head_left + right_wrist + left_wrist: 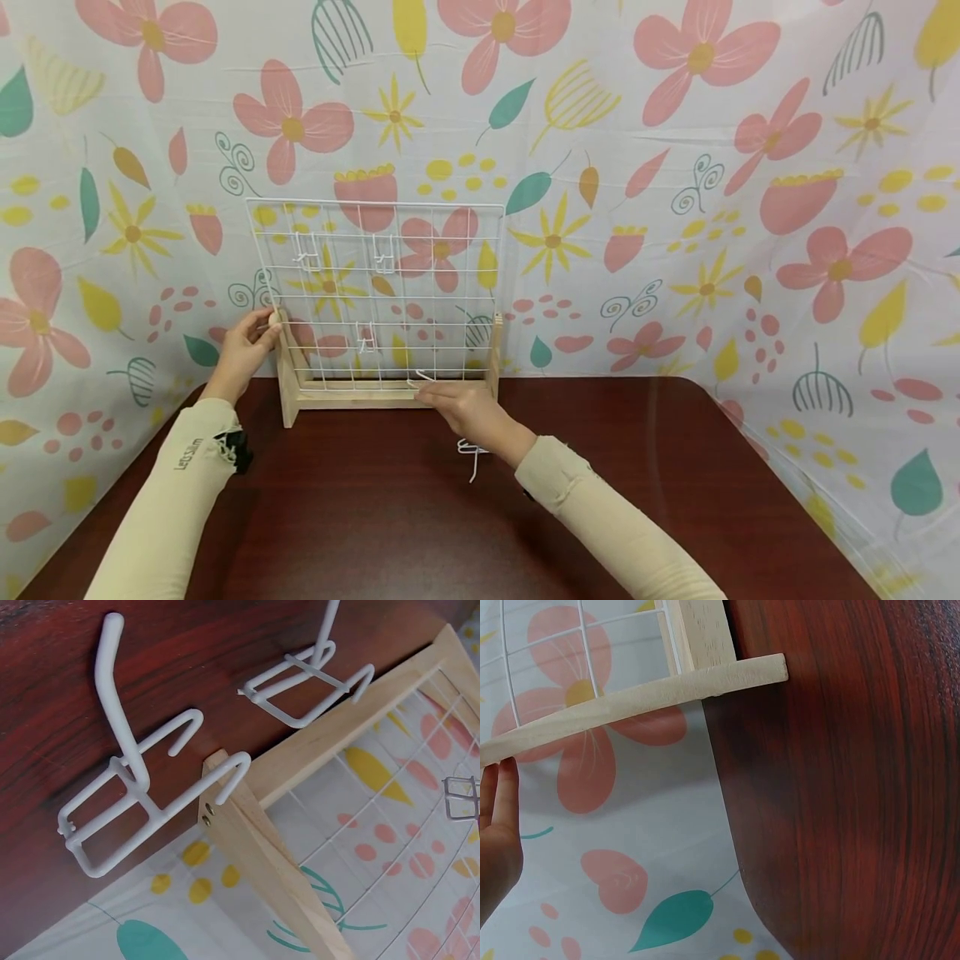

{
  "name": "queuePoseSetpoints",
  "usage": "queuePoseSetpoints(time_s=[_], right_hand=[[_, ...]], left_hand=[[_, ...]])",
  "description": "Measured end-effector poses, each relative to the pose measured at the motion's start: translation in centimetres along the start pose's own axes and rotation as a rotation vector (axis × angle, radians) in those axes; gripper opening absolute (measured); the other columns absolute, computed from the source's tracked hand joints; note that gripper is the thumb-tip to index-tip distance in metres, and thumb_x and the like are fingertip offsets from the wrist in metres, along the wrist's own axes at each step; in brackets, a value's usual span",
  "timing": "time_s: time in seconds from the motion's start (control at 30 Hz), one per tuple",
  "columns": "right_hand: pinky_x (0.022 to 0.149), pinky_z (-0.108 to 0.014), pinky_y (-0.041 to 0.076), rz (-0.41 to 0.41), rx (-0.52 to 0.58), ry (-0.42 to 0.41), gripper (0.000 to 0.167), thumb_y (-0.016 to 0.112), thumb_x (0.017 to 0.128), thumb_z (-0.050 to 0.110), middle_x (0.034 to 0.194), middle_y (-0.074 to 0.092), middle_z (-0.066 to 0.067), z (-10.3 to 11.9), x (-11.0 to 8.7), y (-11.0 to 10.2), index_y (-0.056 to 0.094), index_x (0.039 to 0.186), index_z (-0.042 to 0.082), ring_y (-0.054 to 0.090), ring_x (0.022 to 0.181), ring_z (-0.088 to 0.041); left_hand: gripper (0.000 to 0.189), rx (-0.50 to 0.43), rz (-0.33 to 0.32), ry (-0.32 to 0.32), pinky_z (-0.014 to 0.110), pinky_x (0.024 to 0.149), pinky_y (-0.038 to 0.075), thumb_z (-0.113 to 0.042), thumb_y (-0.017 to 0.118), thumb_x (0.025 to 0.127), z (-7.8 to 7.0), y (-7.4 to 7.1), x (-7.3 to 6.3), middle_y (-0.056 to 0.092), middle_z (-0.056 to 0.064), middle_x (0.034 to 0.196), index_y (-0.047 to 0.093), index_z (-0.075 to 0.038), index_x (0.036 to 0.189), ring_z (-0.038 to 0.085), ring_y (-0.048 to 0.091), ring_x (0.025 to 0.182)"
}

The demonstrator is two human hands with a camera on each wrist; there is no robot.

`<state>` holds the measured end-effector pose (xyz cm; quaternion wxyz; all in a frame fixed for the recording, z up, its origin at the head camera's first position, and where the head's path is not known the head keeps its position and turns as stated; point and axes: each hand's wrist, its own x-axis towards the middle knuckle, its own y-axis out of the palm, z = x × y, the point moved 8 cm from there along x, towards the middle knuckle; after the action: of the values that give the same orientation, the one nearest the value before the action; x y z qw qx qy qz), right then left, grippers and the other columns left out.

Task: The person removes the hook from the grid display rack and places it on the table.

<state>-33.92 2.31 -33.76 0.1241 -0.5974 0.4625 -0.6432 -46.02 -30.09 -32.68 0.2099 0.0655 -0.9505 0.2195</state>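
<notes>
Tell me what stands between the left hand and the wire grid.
A wooden post: the left wrist view shows the left fingers against one side, the wire grid on the other.

On my feed the grid (382, 297) is white, its frame (360, 401) pale wood, and the hooks (156, 819) on and in front of it plain white too. Behind the grid I see a white cloth (585, 192) patterned with pink flowers, yellow blooms and teal leaves. Beneath the grid the table (375, 508) is dark red-brown, streaked; the sleeves (161, 500) in front are cream, the left with dark lettering.
</notes>
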Motion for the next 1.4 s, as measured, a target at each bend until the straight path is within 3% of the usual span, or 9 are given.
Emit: queuePoseSetpoints(time_s=[0.33,0.7,1.13,1.27,1.4], right_hand=[[0.092,-0.024,0.050,0.129,0.023,-0.001,0.029,0.061,0.090,-0.005,0.115,0.068,-0.008,0.7,-0.8,1.2,0.070,0.116,0.005,0.063,0.109,-0.019],[0.091,-0.023,0.050,0.186,-0.029,-0.025,0.031,0.062,0.089,-0.005,0.114,0.068,-0.008,1.5,-1.8,2.5,0.070,0.116,0.009,0.063,0.108,-0.016],[0.091,-0.021,0.049,0.256,-0.079,-0.090,0.028,0.063,0.088,-0.004,0.111,0.070,-0.004,2.3,-2.3,3.6,0.072,0.111,0.009,0.063,0.107,-0.014],[0.091,-0.019,0.049,0.331,-0.115,-0.099,0.029,0.062,0.088,-0.004,0.111,0.069,-0.001,2.6,-2.5,4.3,0.071,0.112,0.010,0.063,0.108,-0.012],[0.091,-0.018,0.048,0.388,-0.125,-0.089,0.030,0.061,0.089,-0.003,0.112,0.069,0.000,2.7,-2.6,4.9,0.071,0.113,0.012,0.062,0.108,-0.010]], left_hand=[[0.050,0.003,-0.001,0.002,0.007,0.078,0.044,-0.022,0.047,0.102,0.0,0.0,-0.1,0.043,0.026,0.138,0.037,0.001,0.146,0.037,0.045,0.124],[0.051,-0.005,-0.012,-0.004,0.007,0.078,0.044,-0.023,0.047,0.102,0.1,0.0,-0.4,0.044,0.027,0.139,0.037,0.002,0.145,0.039,0.044,0.125],[0.050,-0.028,-0.025,0.023,0.005,0.077,0.044,-0.023,0.049,0.102,0.0,-0.1,-0.2,0.045,0.025,0.135,0.040,0.003,0.143,0.005,0.049,0.111],[0.050,-0.029,-0.027,0.030,0.005,0.077,0.044,-0.022,0.049,0.102,-0.2,-0.2,-0.2,0.045,0.026,0.135,0.040,0.004,0.143,0.001,0.048,0.109],[0.050,-0.014,-0.024,0.024,0.005,0.077,0.043,-0.022,0.049,0.102,-0.3,-0.2,-0.2,0.045,0.026,0.136,0.039,0.003,0.143,0.011,0.050,0.113]])
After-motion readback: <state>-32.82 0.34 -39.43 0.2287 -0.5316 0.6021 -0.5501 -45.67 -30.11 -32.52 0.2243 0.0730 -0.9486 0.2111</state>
